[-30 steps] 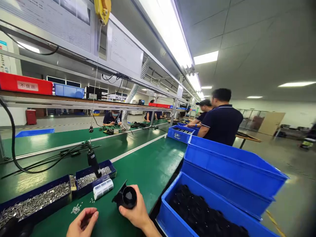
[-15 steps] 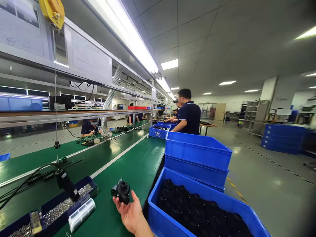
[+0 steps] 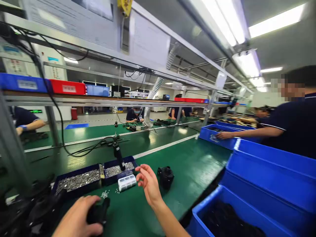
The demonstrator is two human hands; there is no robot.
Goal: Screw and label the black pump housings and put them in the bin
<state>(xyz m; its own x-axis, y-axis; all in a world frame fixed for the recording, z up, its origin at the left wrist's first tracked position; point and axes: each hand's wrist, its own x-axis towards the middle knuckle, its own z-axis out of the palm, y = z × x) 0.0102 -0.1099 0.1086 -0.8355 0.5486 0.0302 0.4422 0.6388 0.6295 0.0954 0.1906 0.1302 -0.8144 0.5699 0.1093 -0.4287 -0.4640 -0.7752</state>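
My left hand [image 3: 80, 215], at the bottom left, has its thumb and fingers curled round a black moulded part [image 3: 98, 214], partly hidden by the hand. My right hand [image 3: 149, 184] is raised over the bench with loosely bent fingers and nothing in it. Just right of it, a black pump-like housing [image 3: 166, 177] stands on the green bench top [image 3: 190, 161]. Beyond my hands, a black electric screwdriver [image 3: 118, 154] leans at a screw bin [image 3: 133, 161]. A clear-and-white cylinder [image 3: 127, 183] lies in front of the bin, near small scattered pieces [image 3: 105, 194].
Another long bin of screws [image 3: 77, 181] sits to the left, with dark parts [image 3: 37, 207] heaped near the bench edge. On the right are stacked blue crates [image 3: 274, 171] and a blue crate of black parts [image 3: 219, 194]. A co-worker [image 3: 293, 121] reaches into a farther crate.
The view has swung left. My right hand has let go of the black housing, which now stands on the bench. My left hand has come into view on another black part.
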